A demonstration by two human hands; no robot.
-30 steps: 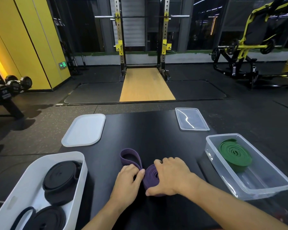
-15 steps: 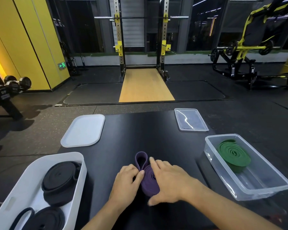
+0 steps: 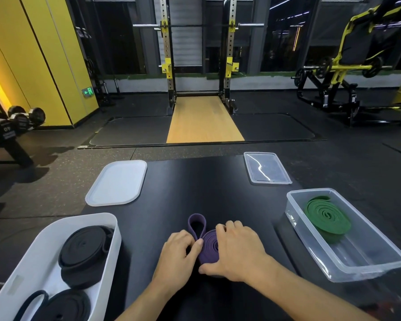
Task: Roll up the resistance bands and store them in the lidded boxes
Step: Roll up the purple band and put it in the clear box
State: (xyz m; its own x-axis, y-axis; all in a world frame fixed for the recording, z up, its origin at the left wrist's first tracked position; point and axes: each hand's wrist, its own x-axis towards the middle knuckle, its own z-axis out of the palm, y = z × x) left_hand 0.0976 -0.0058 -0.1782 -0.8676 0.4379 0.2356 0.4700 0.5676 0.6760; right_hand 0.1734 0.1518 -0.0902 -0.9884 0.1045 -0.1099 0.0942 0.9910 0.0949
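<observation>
A purple resistance band (image 3: 209,246) lies on the black table (image 3: 195,181), mostly coiled into a flat spiral, with a short loop sticking out toward the far side. My right hand (image 3: 239,251) covers the coil's right half and grips it. My left hand (image 3: 177,253) pinches the band where the loop meets the coil. A clear box (image 3: 347,269) at the right holds a rolled green band (image 3: 325,216). A white box (image 3: 42,258) at the lower left holds rolled black bands (image 3: 83,253).
A white lid (image 3: 117,183) lies at the table's far left and a clear lid (image 3: 266,167) at its far right. Beyond the table are a squat rack, a dumbbell rack at the left and a yellow weight machine at the right.
The loose purple loop has grown much shorter as the coil took it up. Both hands stayed on the band and shifted slightly with the rolling.
</observation>
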